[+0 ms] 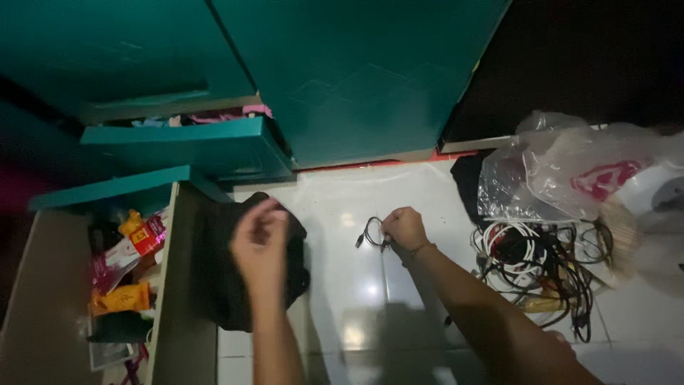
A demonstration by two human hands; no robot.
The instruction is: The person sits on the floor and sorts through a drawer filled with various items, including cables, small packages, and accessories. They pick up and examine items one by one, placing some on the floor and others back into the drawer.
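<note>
Orange and red-white packets (pixel 128 264) in open drawer, left; clear plastic bag (pixel 563 171) with red print, right.

left hand (pixel 261 246) raised, fingers loosely curled, right hand (pixel 404 228) extended, fingers pinched

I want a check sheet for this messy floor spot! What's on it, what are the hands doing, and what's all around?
Surface: white tiled floor, glossy, with light glare.
Job's things: small black cable, looped, on the floor at the right hand.
Clutter: black cloth beside the open drawer; packets inside the drawer.
Hands: left hand raised over the black cloth, fingers curled, holding nothing visible; right hand pinching the small black cable.
Cables: tangled pile of black and white cables on the right.
Surroundings: teal cabinet; clear plastic bags behind the pile.
</note>
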